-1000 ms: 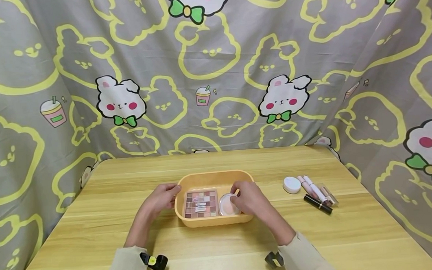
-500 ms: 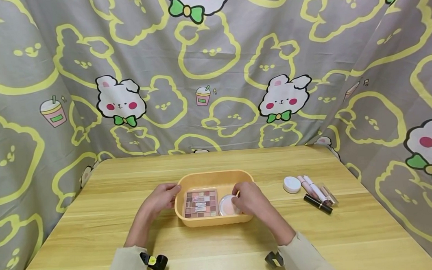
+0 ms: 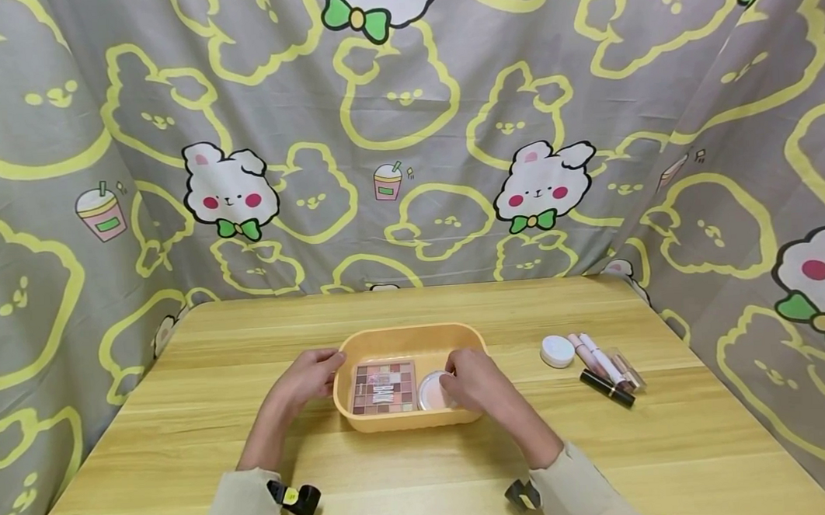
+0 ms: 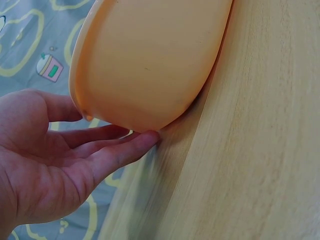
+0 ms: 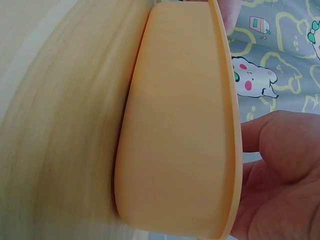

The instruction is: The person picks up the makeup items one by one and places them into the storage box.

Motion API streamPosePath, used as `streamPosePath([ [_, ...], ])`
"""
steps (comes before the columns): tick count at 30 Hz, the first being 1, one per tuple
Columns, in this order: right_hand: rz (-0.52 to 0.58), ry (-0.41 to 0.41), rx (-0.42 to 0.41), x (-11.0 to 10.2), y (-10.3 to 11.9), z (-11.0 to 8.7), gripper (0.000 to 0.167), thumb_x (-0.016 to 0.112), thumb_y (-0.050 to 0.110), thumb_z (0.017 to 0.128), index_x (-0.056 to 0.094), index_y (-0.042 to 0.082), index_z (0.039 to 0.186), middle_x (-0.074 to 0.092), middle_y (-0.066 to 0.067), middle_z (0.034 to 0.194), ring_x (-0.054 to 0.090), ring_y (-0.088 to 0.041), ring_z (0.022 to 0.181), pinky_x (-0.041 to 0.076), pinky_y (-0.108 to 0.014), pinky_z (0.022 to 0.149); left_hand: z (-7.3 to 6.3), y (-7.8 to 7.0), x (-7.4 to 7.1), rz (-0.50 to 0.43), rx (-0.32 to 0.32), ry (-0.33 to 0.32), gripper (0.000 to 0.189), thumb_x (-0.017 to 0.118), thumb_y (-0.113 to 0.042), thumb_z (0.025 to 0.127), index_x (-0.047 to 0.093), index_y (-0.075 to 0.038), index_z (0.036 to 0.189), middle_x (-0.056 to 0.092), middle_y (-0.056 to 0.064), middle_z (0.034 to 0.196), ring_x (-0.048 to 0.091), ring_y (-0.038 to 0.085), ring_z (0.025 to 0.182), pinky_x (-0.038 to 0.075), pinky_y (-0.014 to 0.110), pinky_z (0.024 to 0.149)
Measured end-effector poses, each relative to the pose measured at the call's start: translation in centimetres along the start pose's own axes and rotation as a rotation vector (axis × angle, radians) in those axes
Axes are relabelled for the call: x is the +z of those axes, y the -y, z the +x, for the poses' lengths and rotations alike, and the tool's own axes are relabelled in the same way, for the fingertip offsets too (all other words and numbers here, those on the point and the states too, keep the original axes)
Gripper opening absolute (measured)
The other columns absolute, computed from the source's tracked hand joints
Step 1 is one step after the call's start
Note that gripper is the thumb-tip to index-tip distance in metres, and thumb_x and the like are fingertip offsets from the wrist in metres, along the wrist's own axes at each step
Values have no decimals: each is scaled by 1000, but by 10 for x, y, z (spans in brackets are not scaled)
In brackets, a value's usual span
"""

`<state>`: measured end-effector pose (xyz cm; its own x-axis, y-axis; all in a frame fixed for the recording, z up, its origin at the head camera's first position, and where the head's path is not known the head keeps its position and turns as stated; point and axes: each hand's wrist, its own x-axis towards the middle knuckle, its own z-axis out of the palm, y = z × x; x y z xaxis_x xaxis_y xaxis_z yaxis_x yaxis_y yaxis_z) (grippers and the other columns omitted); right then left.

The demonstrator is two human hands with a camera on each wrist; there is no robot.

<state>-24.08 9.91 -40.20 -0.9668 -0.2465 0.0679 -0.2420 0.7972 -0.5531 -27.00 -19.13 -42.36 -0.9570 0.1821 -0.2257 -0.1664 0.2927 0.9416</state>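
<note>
1. Compact [image 3: 431,393] is sitting inside the tub [image 3: 414,421], in its right part, just beside the palette [image 3: 384,389].
2. Right hand [image 3: 480,378] is reaching in over the tub's right end and pinching the compact's edge; some fingertips are hiding, so I cannot tell how tightly.
3. Left hand [image 3: 310,374] is resting against the tub's left end, thumb at the rim, other fingers lying nearly straight along the outside.
4. Jar [image 3: 557,352] and tubes [image 3: 603,359] are waiting to the right of the tub.
5. If the pinch is being too weak, the smooth compact could be slipping and dropping.
6. If the right hand is pushing left, the compact could be bumping the palette.
7. If the right wrist is leaning on the rim, the tub could be sliding or tipping.
</note>
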Motion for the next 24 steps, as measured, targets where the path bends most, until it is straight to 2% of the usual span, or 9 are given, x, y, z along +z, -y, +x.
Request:
streamPosePath([
  [8, -17, 30, 6, 0, 1, -2, 9, 62, 10, 92, 65, 2, 88, 63, -6, 77, 55, -17, 67, 46, -30, 60, 0, 0, 0, 5, 10, 10, 53, 45, -21, 109, 38, 15, 148, 60, 32, 133, 66, 31, 117, 60, 36, 88],
  [14, -32, 34, 8, 1, 2, -2, 11, 59, 6, 90, 67, 0, 92, 69, -10, 87, 58, -20, 74, 51, -34, 66, -1, -1, 0, 0, 0, 2, 54, 45, -22, 109, 38, 14, 148, 60, 32, 134, 65, 32, 118, 60, 36, 89],
  [24, 28, 88, 49, 3, 2, -3, 16, 55, 2, 91, 68, -5, 96, 66, -9, 80, 58, -19, 70, 49, -29, 59, 0, 0, -1, 24, -15, -5, 54, 44, -24, 109, 39, 12, 148, 61, 29, 134, 66, 28, 116, 59, 34, 88],
])
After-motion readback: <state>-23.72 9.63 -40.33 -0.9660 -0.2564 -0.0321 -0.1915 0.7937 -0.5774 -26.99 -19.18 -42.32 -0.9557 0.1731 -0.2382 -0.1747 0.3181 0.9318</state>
